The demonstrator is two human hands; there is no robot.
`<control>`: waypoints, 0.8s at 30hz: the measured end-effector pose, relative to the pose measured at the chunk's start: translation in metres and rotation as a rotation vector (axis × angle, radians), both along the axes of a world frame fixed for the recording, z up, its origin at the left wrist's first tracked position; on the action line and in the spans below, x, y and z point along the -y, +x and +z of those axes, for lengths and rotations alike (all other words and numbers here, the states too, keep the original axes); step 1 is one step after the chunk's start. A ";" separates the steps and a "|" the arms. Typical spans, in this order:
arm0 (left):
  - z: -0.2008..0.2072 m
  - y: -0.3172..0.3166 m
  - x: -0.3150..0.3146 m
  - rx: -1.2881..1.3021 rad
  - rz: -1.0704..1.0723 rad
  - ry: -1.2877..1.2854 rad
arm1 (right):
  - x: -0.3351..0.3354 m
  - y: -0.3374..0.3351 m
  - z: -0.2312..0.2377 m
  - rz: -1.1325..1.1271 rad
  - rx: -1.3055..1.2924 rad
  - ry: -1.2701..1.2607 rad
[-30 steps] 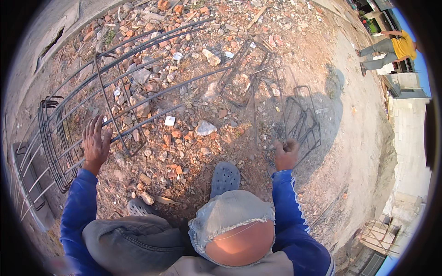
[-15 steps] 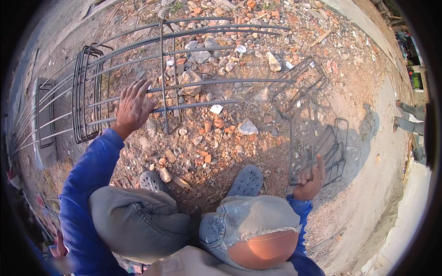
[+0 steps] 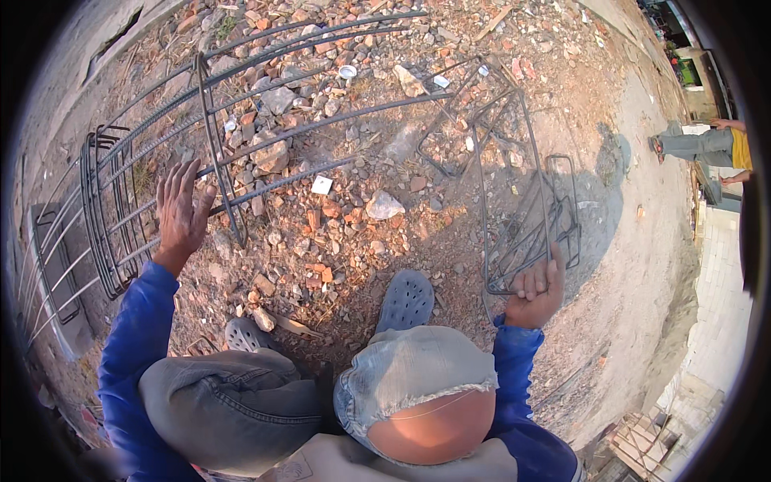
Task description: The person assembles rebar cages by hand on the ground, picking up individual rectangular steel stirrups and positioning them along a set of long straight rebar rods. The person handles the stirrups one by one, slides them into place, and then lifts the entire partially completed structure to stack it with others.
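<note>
My left hand (image 3: 183, 215) lies with fingers stretched out over the lower long steel rebars (image 3: 321, 126) of a reinforcement cage on the left. My right hand (image 3: 536, 291) has its fingers curled round the near end of a rectangular bent-steel stirrup (image 3: 484, 217), index finger pointing forward. Below and beyond it, more stirrups (image 3: 575, 201) lie in my shadow on the ground. A bundle of stirrups (image 3: 95, 213) is threaded on the rebars left of my left hand. A single stirrup (image 3: 210, 132) stands around the bars just beyond that hand.
Broken brick and stones cover the ground, including a large pale stone (image 3: 385, 206) and a white square piece (image 3: 321, 185). A concrete block (image 3: 71, 331) sits under the cage's left end. My knees and grey clogs (image 3: 406, 301) are close by. Another person (image 3: 707, 146) stands at far right.
The view has swung to the right, so the cage sits farther left. My right hand still grips the stirrup; my left remains spread on the bars. More of the other person shows.
</note>
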State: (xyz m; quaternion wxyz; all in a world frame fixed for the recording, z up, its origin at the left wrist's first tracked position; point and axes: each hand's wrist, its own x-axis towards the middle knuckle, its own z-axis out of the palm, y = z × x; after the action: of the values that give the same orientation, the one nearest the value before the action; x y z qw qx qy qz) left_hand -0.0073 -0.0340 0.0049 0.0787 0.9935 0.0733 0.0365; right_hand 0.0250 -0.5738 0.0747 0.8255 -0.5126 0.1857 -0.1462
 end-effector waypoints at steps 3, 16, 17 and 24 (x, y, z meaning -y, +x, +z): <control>-0.001 -0.002 0.000 -0.009 -0.018 0.002 | 0.009 -0.002 0.001 0.011 0.009 -0.005; 0.040 0.024 0.022 0.199 -0.258 -0.088 | 0.137 -0.089 0.081 0.085 0.190 -0.097; 0.054 0.029 0.033 0.154 -0.343 -0.109 | 0.146 -0.091 0.090 0.139 0.271 -0.076; 0.102 0.066 0.187 0.014 -0.828 -0.501 | 0.143 -0.093 0.087 0.233 0.222 -0.019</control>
State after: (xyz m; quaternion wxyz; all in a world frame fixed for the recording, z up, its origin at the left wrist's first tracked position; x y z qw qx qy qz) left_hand 0.0591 -0.2214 0.1073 0.3241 0.8894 -0.3222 -0.0100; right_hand -0.0676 -0.7164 0.1622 0.8473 -0.5193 0.0310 -0.1070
